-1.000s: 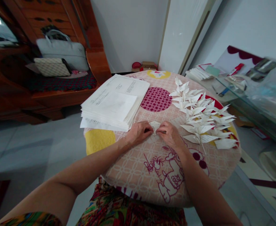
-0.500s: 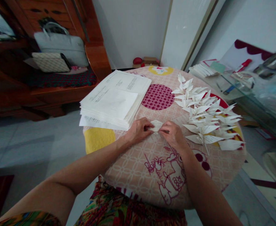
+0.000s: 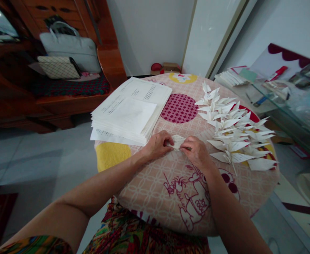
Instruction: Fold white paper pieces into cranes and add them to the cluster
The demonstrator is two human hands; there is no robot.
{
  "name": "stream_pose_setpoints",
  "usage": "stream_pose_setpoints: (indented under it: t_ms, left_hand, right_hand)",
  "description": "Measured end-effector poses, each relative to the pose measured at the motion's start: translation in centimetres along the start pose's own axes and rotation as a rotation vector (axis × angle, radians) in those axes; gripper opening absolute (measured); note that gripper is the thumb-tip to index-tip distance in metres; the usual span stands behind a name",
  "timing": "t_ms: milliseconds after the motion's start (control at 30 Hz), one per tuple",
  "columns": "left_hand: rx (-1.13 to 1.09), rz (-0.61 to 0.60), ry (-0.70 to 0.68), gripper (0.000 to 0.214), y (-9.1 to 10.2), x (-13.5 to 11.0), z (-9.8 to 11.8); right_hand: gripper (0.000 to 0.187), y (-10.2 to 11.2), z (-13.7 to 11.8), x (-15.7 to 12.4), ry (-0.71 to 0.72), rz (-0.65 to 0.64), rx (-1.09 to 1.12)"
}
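Note:
Between my hands, low over the round table, is a small folded piece of printed paper (image 3: 178, 140). My left hand (image 3: 159, 145) is closed on its left side, thumb and fingers pinching the edge. At the right corner, my right hand (image 3: 196, 150) pinches the same paper with thumb and forefinger. Several folded paper cranes (image 3: 230, 123) lie in a spread cluster to the right of my hands. To the left, beyond my left hand, sits a thick stack of printed paper sheets (image 3: 134, 102), with a smaller blank-looking sheet (image 3: 137, 114) on top.
A pink patterned cloth (image 3: 149, 187) covers the round table. At the right stands a glass-topped cabinet (image 3: 281, 116) with papers and a red pen-like item (image 3: 277, 73). A wooden bench (image 3: 73, 102) at the left holds a grey handbag (image 3: 72, 49) and a checked pouch (image 3: 58, 67).
The view has shifted slightly. Both hands stay on the folded paper, with only small finger movements on its edges.

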State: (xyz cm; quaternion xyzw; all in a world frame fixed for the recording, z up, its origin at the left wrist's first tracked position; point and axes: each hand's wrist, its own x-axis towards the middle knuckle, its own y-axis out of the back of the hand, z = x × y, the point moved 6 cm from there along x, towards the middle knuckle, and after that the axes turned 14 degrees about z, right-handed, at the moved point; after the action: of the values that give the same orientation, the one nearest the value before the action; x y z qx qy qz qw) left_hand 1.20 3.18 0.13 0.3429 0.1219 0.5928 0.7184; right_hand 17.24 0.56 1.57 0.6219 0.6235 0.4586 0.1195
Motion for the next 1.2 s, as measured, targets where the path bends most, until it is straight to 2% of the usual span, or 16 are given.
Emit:
stream_pose_setpoints:
  t_ms: [200, 500, 600, 700, 767, 867, 1000, 1200]
  left_hand:
    - [-0.038, 0.023, 0.004, 0.022, 0.1, 0.0, -0.1]
    - [-0.043, 0.042, -0.062, 0.011, 0.2, -0.2, 0.0]
    - [0.006, 0.041, -0.171, 0.007, 0.0, -0.8, 0.6]
    - [0.183, 0.032, -0.325, 0.014, -0.4, -1.8, 1.4]
    - [0.282, 0.026, -0.370, 0.016, -0.7, -2.2, 1.6]
    - [0.224, 0.057, -0.322, 0.015, -0.6, -2.1, 1.4]
    - [0.060, 0.093, -0.170, 0.012, -0.3, -1.2, 0.7]
    - [0.115, 0.081, -0.044, 0.017, -0.3, -0.5, 0.5]
  right_hand:
    - [0.012, -0.1, 0.3, 0.0, -0.011, -0.003, 0.001]
    - [0.012, -0.1, 0.6, 0.1, -0.027, -0.010, 0.006]
    - [0.013, -0.1, 0.5, 0.1, -0.016, -0.020, -0.001]
    - [0.014, -0.1, 0.4, -0.1, 0.013, -0.020, -0.025]
    - [0.015, -0.1, 0.4, -0.2, 0.030, -0.021, -0.036]
    - [0.014, -0.2, 0.5, -0.3, 0.034, -0.022, -0.015]
    - [0.012, -0.2, 0.8, 0.0, -0.006, -0.004, 0.001]
    - [0.014, -0.6, 1.0, 0.2, -0.046, 0.018, -0.064]
